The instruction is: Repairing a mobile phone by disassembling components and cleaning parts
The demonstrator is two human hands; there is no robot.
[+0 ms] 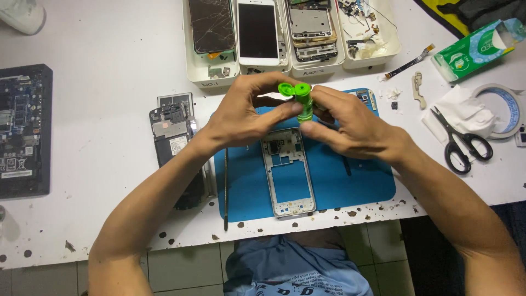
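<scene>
A small green bottle (304, 104) with a flip cap sits upright between both hands above the blue work mat (361, 181). My right hand (350, 123) grips the bottle's body. My left hand (241, 112) pinches the open green cap (287, 89) at the bottle's top. Below the hands a silver phone frame (287, 172) lies flat on the mat, without its screen.
Four white trays (200, 71) at the back hold phone screens and parts. A dark phone body (172, 134) and metal tool (225, 186) lie left of the mat. Scissors (460, 140), tape roll (507, 109), tissue and a green box (474, 49) are right. A circuit board (22, 129) lies far left.
</scene>
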